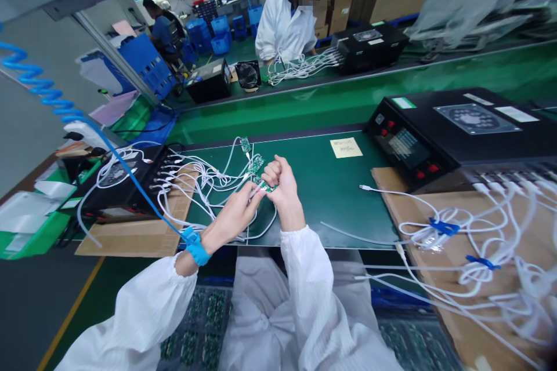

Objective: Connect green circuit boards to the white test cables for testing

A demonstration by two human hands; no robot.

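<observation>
Near the middle of the green bench point(335, 197), my left hand point(237, 208), with a blue wrist strap point(195, 246), pinches a white cable end against a small green circuit board point(268, 186). My right hand point(282, 188) has its fingers curled round the same board from the right, hiding much of it. Two more green boards, one point(256, 166) just behind my hands and one point(246, 145) farther back, are joined to white cables. These cables point(213, 177) run left to a black box point(126, 185) with a fan on top.
A yellow note point(346, 148) lies right of my hands. At the right, a large black tester point(461, 133) and bundled white cables point(439, 229) rest on cardboard point(391, 185). A blue coiled hose point(56, 104) hangs at the left. Across the bench sits a person in white point(282, 23).
</observation>
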